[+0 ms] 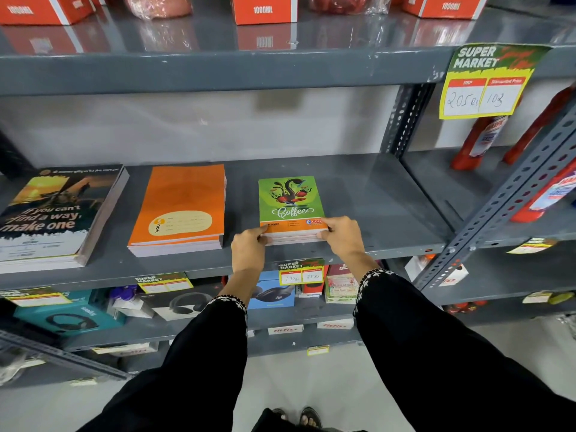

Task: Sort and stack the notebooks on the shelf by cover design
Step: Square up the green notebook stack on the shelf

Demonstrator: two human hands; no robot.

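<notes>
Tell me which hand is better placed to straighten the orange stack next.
Left. The left hand grips the green coffee stack's near left corner, right beside the orange stack. The right hand holds the far corner and would have to cross over.

Bright, even light (edges bowed).

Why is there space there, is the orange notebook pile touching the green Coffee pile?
Apart. The head view shows a strip of bare gray shelf between the orange notebook pile and the green Coffee pile.
</notes>
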